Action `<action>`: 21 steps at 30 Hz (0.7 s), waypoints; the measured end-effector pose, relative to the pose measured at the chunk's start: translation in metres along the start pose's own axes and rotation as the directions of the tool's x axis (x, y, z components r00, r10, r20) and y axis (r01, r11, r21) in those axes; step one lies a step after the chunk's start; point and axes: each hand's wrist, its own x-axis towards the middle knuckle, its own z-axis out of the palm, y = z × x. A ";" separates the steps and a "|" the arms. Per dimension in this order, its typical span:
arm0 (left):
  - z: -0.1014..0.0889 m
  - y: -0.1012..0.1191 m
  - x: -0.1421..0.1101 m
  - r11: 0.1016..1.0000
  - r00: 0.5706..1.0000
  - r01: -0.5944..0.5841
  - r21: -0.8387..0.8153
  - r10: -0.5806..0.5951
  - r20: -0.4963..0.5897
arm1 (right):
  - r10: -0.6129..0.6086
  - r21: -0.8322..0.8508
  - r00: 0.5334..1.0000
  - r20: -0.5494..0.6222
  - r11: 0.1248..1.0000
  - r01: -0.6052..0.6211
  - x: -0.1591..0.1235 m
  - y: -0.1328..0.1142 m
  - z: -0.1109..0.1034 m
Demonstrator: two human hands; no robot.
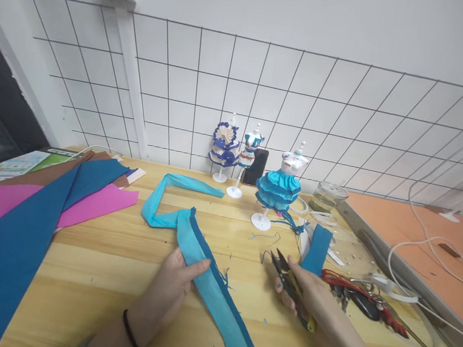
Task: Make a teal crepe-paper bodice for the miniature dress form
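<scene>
At the far left, blue sheets (19, 259) and pink sheets (97, 207) lie overlapped on the table (83, 290). Next comes the strip (218, 305), light blue with a darker blue edge: its far part bends back in flat folds on the wood, its near part runs down past the bottom of the view. The left hand (169, 285) holds it midway, thumb on top and fingers beneath, in a narrow pinch. It should weigh next to nothing and feel soft and limp; whether it is paper or cloth I cannot tell. Such thin stuff likely creases or tears if tugged, and grips well enough dry, so a light, flat hold across its width seems best, close to the part being worked, clear of the frayed threads on the dark edge. Beyond stand three forms, the nearest one (278, 188) in ruffled blue. To the right, the right hand (310, 292) is closed round the snips (291, 286), blades parted and just apart from the strip; these look stiff, heavier, and safest held by the handles. Further right lie a blue piece (319, 247) and keys (363, 304).
</scene>
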 end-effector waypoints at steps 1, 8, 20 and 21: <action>0.000 0.000 0.000 1.000 1.000 0.001 0.004 -0.001 -0.005 | -0.034 -0.001 0.999 -0.030 0.999 0.034 -0.001 0.000 0.000; 0.007 -0.004 -0.004 0.999 0.999 0.033 0.024 -0.032 -0.013 | -0.161 -0.080 0.956 0.245 0.979 0.186 -0.037 -0.005 0.044; 0.013 -0.010 -0.008 0.995 0.997 0.076 0.063 -0.077 0.013 | -0.146 -0.029 0.933 0.329 0.986 0.164 -0.042 0.004 0.065; 0.013 -0.012 -0.008 0.994 0.996 0.080 0.068 -0.082 0.023 | -0.157 -0.017 0.933 0.323 0.985 0.171 -0.041 0.006 0.066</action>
